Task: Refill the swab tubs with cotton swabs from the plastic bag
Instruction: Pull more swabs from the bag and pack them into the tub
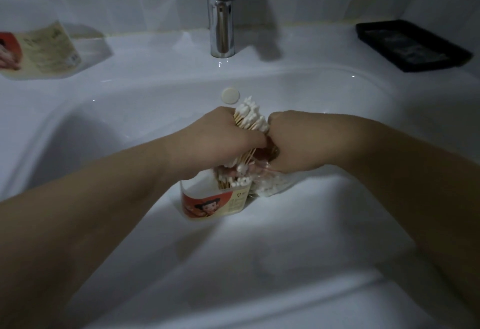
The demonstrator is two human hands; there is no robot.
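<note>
A clear swab tub (207, 202) with a red and cream label stands in the white sink basin (337, 219), with swabs inside. My left hand (220, 137) grips a bundle of wooden cotton swabs (252, 116) above the tub, white tips sticking up past my fist. My right hand (288, 141) is curled beside the bundle and holds the clear plastic bag (270, 185), which lies against the tub's right side with more swabs in it. A second tub (44, 53) with the same label stands on the counter at the far left.
A chrome tap (220, 11) rises behind the basin at the middle. A black tray (413, 45) lies on the counter at the back right. A round white overflow cap (230, 95) sits on the basin's back wall just above my hands.
</note>
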